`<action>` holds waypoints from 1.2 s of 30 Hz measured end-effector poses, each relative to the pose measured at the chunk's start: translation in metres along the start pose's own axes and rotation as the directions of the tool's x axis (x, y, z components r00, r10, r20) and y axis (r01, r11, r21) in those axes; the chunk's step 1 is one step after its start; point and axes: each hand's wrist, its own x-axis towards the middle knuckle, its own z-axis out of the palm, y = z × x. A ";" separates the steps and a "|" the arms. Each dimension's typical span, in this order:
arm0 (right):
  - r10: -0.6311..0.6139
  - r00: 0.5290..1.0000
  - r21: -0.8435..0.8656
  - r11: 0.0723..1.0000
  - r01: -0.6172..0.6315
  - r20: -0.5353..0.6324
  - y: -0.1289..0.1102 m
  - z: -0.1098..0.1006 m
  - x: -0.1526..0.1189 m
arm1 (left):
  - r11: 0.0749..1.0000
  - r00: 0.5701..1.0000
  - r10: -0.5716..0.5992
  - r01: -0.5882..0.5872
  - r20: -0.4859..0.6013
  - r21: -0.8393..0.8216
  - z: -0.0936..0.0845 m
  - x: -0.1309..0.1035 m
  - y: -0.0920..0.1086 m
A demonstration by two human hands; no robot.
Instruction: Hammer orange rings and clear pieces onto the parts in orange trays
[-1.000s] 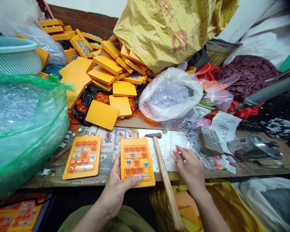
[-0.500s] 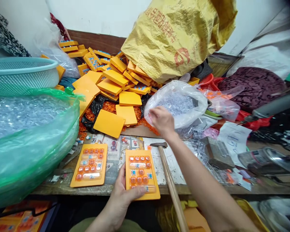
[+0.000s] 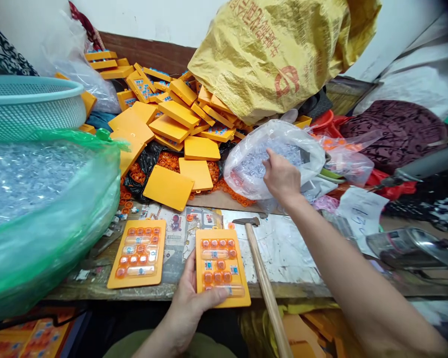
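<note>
My left hand (image 3: 194,296) grips the lower left of an orange plastic panel (image 3: 244,288), thumb on its front. The panel carries round orange buttons, small blue-and-white parts and clear long covers. Over a white plastic bag (image 3: 237,174) of small clear pieces (image 3: 252,161) is my right hand (image 3: 281,176), its index finger stretched out and its other fingers partly hidden; I see nothing held in it. A second orange panel (image 3: 114,278) with buttons and clear covers lies flat to the left. Beside the held panel a hammer (image 3: 263,278) rests with its handle over the bench edge.
Orange panels (image 3: 177,114) are heaped at the back, above loose orange rings (image 3: 168,161). A green bag (image 3: 78,214) of clear pieces and a blue basket (image 3: 33,102) stand left. A yellow sack (image 3: 254,64) leans behind. On the right are paper (image 3: 362,211) and a metal tool (image 3: 414,248).
My right hand has moved right, from the near left rim of the white bag to over its clear pieces, and its index finger now points out. My left hand still holds the panel.
</note>
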 end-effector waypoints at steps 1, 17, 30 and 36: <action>-0.034 0.999 0.029 0.999 0.035 -0.019 -0.004 -0.007 -0.019 | 1.000 1.000 0.005 -0.005 -0.014 -0.004 0.001 -0.001 0.000; 0.098 0.980 0.789 0.581 -0.197 0.173 -0.040 -0.019 -0.216 | 0.971 0.987 0.149 -0.136 -0.053 0.195 0.006 -0.007 -0.002; 0.007 0.985 0.835 0.530 -0.152 0.174 -0.039 -0.036 -0.201 | 0.911 0.960 0.264 -0.215 -0.095 0.352 0.004 -0.010 -0.001; -0.234 0.950 0.849 0.525 -0.056 0.208 -0.042 -0.034 -0.194 | 0.894 0.970 0.243 -0.224 -0.001 0.388 0.000 -0.010 -0.002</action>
